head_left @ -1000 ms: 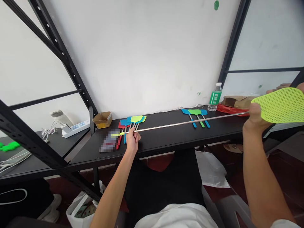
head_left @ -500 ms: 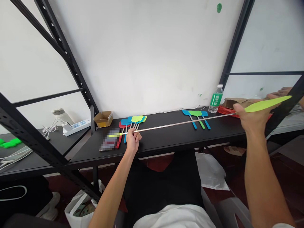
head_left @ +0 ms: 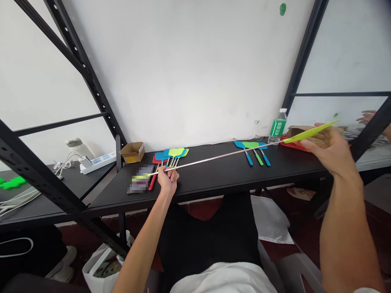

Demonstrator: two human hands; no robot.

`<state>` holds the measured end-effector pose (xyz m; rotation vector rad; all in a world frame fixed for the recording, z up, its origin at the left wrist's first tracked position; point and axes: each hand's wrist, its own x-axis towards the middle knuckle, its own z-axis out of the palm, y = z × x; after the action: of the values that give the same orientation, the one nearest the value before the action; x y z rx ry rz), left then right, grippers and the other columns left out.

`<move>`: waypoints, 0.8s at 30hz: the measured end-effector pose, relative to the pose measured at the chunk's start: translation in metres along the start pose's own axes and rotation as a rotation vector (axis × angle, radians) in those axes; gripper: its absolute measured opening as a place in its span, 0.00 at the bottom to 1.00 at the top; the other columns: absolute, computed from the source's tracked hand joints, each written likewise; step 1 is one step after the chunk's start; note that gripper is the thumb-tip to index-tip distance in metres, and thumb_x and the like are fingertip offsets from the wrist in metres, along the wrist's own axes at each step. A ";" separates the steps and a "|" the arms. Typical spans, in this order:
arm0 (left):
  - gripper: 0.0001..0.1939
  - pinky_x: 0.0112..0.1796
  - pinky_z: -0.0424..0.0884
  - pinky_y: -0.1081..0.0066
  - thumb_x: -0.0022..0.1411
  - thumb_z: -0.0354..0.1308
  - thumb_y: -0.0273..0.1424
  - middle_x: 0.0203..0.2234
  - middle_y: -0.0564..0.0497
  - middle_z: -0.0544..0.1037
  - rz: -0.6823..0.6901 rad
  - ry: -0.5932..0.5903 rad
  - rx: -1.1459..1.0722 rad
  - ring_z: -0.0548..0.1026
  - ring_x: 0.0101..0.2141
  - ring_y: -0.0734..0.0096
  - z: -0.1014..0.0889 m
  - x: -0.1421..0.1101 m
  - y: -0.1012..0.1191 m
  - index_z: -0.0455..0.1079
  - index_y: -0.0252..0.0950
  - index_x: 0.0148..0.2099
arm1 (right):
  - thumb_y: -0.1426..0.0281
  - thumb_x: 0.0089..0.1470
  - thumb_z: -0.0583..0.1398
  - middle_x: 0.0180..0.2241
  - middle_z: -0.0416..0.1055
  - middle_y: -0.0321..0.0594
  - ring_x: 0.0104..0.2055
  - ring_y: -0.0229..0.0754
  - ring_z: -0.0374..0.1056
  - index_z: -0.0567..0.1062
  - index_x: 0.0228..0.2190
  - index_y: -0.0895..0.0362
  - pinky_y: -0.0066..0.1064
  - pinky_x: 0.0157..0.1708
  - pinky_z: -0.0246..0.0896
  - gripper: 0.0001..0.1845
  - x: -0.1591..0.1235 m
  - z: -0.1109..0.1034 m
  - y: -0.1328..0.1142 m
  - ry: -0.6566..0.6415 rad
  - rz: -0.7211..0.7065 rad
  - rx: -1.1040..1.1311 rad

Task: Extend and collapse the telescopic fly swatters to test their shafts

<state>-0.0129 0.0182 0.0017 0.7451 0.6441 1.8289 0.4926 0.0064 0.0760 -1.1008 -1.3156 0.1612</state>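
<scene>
A yellow-green fly swatter (head_left: 310,132) with a long metal rod is held slantwise above the black table. My left hand (head_left: 168,179) is closed round the rod close to its handle end. At the flat head, my right hand (head_left: 332,152) curves loosely round it, fingers behind and thumb below. Beyond my left hand lies a group of several fly swatters (head_left: 177,152) in red, blue and yellow-green. Two blue swatters and a green fly swatter (head_left: 259,158) lie side by side farther right. A dark flat object (head_left: 137,187), partly pixelated, lies left of my left hand.
A small open cardboard box (head_left: 132,152) stands at the table's back left. A water bottle (head_left: 277,127) stands at the back right, near a red package (head_left: 296,145). Black shelf posts (head_left: 88,77) rise at both sides. Part of another hand (head_left: 365,117) shows at far right.
The swatter's head has moved left, closer to my left hand, and the visible rod looks shorter. My right hand's grasp on the head looks looser. My left hand has shifted slightly left.
</scene>
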 end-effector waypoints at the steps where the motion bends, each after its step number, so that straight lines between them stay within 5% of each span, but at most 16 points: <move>1: 0.24 0.17 0.50 0.71 0.63 0.47 0.34 0.06 0.58 0.48 0.005 -0.004 0.005 0.48 0.10 0.78 0.000 0.000 0.000 0.46 0.40 0.16 | 0.59 0.44 0.70 0.51 0.75 0.44 0.54 0.52 0.72 0.73 0.53 0.50 0.48 0.59 0.63 0.34 0.000 -0.006 0.003 -0.006 -0.006 -0.012; 6: 0.25 0.17 0.49 0.72 0.64 0.48 0.35 0.06 0.58 0.48 0.030 -0.018 0.030 0.49 0.10 0.79 0.000 0.001 -0.002 0.46 0.40 0.16 | 0.62 0.44 0.69 0.43 0.79 0.45 0.46 0.52 0.76 0.80 0.45 0.54 0.49 0.55 0.67 0.24 0.003 -0.024 0.023 0.083 -0.027 0.027; 12: 0.25 0.16 0.51 0.73 0.65 0.48 0.38 0.07 0.59 0.47 0.022 0.032 0.028 0.49 0.10 0.79 -0.001 0.002 -0.002 0.45 0.40 0.17 | 0.65 0.40 0.70 0.36 0.79 0.43 0.31 0.43 0.74 0.82 0.41 0.56 0.36 0.31 0.76 0.22 0.009 -0.020 0.037 0.135 0.015 0.029; 17: 0.25 0.16 0.50 0.73 0.64 0.48 0.37 0.07 0.59 0.48 0.033 0.030 0.035 0.48 0.10 0.80 -0.002 0.002 -0.003 0.45 0.40 0.17 | 0.67 0.40 0.70 0.34 0.79 0.41 0.29 0.38 0.71 0.82 0.43 0.56 0.23 0.21 0.68 0.23 0.008 -0.020 0.034 0.077 0.038 0.071; 24: 0.24 0.16 0.50 0.72 0.64 0.48 0.36 0.07 0.59 0.47 0.029 0.032 0.020 0.48 0.10 0.79 -0.002 0.003 -0.003 0.45 0.40 0.18 | 0.64 0.43 0.69 0.38 0.79 0.43 0.31 0.43 0.74 0.79 0.49 0.55 0.25 0.17 0.70 0.28 0.006 -0.012 0.022 0.019 0.048 0.095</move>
<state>-0.0135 0.0213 -0.0011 0.7433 0.6760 1.8665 0.5143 0.0150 0.0662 -1.0512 -1.2522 0.2461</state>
